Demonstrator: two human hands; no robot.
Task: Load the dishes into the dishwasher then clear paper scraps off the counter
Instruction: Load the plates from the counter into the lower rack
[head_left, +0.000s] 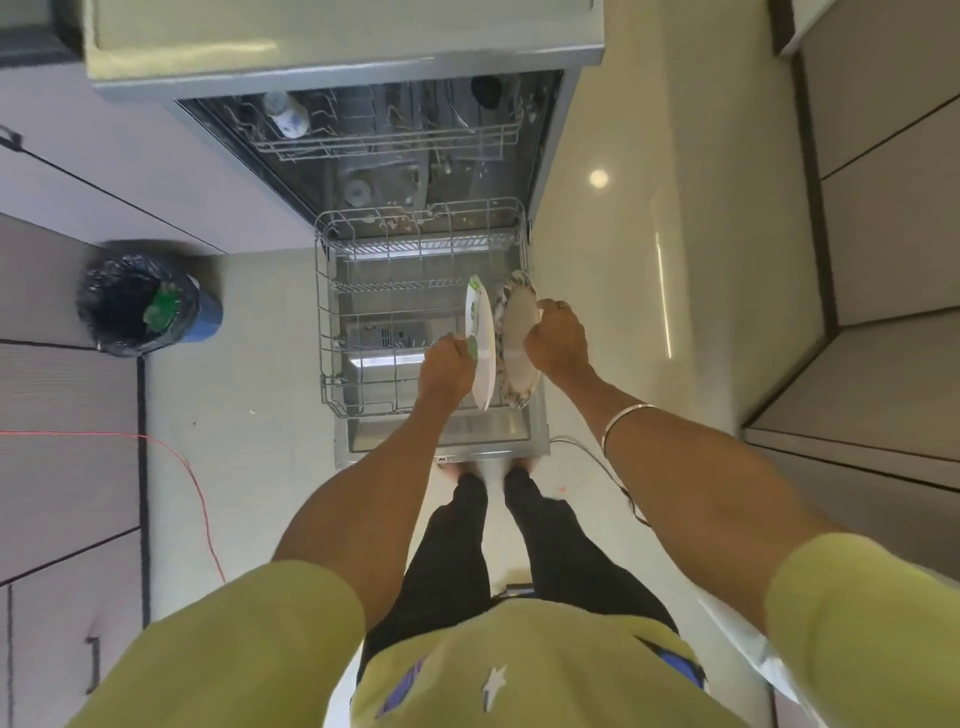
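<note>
2 upright plates (482, 347) at rack's (323, 312) right edge

My left hand (448, 367) covers the white plate's (482, 345) near rim; my right hand (558, 340) hides the patterned plate's (517, 332) right edge. Beyond them, upper-rack items blur.

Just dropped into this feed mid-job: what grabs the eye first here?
Two plates on edge at the right end of the pulled-out lower rack: the left hand grips a white plate with green print, the right hand a patterned-rim plate. At far left, a black-lined bin stands on the floor.
</note>
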